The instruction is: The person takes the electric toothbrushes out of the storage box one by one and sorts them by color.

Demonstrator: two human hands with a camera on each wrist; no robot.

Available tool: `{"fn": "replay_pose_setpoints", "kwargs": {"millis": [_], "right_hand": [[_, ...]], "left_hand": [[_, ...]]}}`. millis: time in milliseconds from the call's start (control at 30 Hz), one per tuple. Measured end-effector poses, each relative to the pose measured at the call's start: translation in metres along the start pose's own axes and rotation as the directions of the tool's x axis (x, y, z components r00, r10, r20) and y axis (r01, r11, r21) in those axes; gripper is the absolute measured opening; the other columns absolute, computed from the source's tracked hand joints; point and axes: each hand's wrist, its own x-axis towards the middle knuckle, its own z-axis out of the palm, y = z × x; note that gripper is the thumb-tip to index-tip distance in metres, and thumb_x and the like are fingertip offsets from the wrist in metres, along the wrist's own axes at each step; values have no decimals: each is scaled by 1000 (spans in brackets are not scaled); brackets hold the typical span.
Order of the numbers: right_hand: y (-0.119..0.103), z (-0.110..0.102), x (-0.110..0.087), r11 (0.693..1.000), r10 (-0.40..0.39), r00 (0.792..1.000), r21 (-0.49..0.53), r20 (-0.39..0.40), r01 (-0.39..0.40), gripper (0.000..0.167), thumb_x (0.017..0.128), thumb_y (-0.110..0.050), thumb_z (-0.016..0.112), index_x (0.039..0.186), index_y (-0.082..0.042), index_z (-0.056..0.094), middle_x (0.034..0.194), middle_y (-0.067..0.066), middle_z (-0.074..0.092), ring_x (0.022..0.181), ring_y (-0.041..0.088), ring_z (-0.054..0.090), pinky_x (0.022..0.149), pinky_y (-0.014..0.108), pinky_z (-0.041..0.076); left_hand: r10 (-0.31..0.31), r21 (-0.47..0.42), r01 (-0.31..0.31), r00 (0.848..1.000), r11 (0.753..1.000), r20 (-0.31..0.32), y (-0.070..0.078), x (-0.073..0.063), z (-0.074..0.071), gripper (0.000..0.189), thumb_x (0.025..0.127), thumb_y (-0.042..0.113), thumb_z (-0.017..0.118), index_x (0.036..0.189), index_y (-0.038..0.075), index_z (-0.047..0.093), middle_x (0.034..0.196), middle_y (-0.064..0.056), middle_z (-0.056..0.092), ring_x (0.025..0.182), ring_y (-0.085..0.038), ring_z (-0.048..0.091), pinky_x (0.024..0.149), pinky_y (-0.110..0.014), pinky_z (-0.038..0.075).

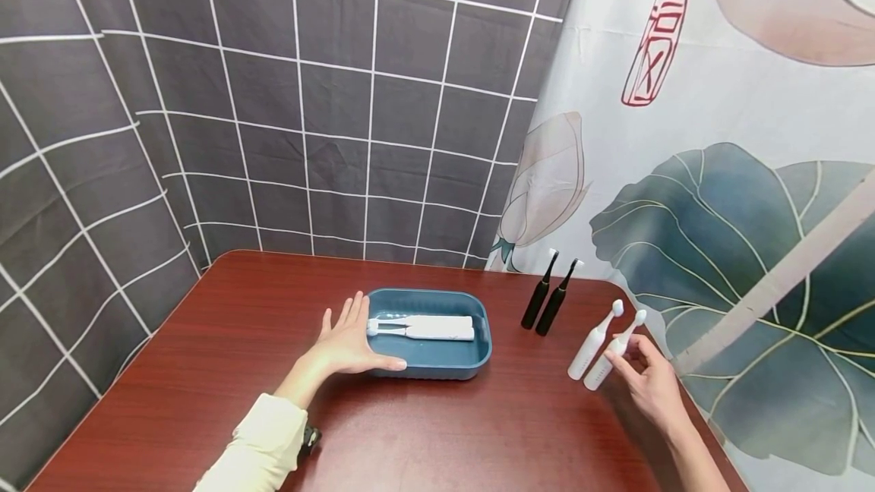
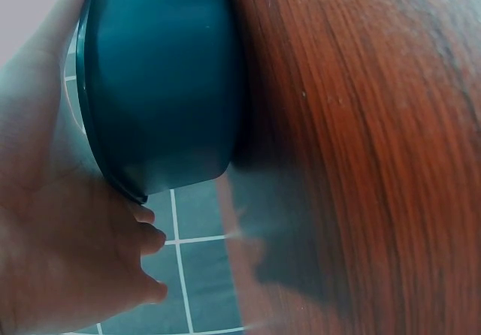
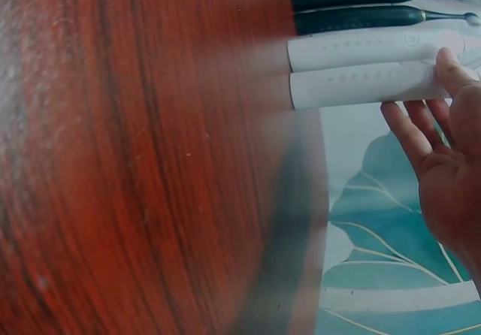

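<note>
My left hand (image 1: 351, 345) rests at the left end of a blue plastic bin (image 1: 481, 355), fingers spread and thumb along the near rim. The left wrist view shows that hand (image 2: 68, 230) against the outside of the bin (image 2: 161, 79). Inside the bin lie two white electric toothbrushes (image 1: 440, 328), heads toward the left hand. At the table's right, two more white electric toothbrushes stand upright. My right hand (image 1: 652, 380) pinches the right-hand toothbrush (image 1: 601, 370) by its upper handle; the other toothbrush (image 1: 584, 354) stands close on its left.
Two black electric toothbrushes (image 1: 544, 305) stand upright between the bin and the white pair. The reddish wooden table (image 1: 437, 431) ends just beyond the right hand. A grey checked curtain (image 1: 342, 135) hangs behind, with a lotus-print curtain (image 1: 738, 249) at the right.
</note>
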Motion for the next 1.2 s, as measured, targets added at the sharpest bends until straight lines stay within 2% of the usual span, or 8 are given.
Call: {"fn": "replay_pose_setpoints", "kwargs": {"millis": [333,633,800,933,1033,1100,1167,1200], "right_hand": [[-1,1,-1,999,26,1000,19,7,-26,36,88,1,76,121,2,63,102,-11,62,87,-7,58,74,7,48],[-2,0,-3,999,43,999,-22,30,-43,41,90,-7,77,127,0,61,108,12,67,88,-10,56,74,5,46],[-6,-5,-5,994,58,995,-93,-84,-66,40,88,-9,79,124,-1,64,99,9,68,85,-11,53,75,3,41],[-16,-11,-12,992,18,937,-109,-349,-59,22,87,-9,80,107,-4,76,87,-17,67,74,-18,54,69,2,41],[-35,-8,-14,991,-136,866,-67,-482,118,14,81,1,81,95,1,79,83,-16,70,72,-16,58,69,2,43],[-59,-2,-12,953,-270,827,-17,-492,301,15,78,6,81,93,7,77,82,-1,74,74,-11,61,72,4,45],[-87,8,-7,895,-384,811,38,-441,444,21,77,6,81,97,10,75,80,14,72,76,-5,63,74,6,48],[-98,14,-5,878,-415,821,64,-393,474,29,74,8,82,102,11,74,82,19,71,76,-3,63,74,7,48]], "left_hand": [[1,5,-1,1000,1000,0,0,0,0,151,55,93,66,159,-2,12,166,-20,8,152,-38,8,116,-63,-1],[2,2,-2,1000,1000,3,0,-1,-1,150,55,92,67,159,-2,13,166,-20,9,152,-38,8,116,-64,-1],[0,-12,0,1000,1000,12,1,-1,-1,150,56,91,68,159,-2,12,166,-20,7,152,-38,7,116,-64,-2],[1,-8,-1,1000,1000,18,0,-1,-1,150,56,91,67,159,-2,11,166,-20,6,152,-39,7,116,-64,-2],[3,-8,-3,1000,1000,14,0,-1,-1,150,56,91,67,159,-2,11,166,-20,7,152,-39,7,116,-64,-2],[3,-14,-3,1000,1000,14,0,-1,-1,151,55,91,68,159,-2,11,166,-19,6,152,-38,7,116,-64,-2],[2,-20,-2,1000,1000,15,0,-1,-1,150,55,91,68,159,-2,11,166,-19,6,152,-38,7,116,-63,-3],[1,-23,-1,1000,1000,16,-1,-1,-1,150,55,91,68,159,-2,11,167,-19,6,152,-38,6,116,-63,-3]]}}
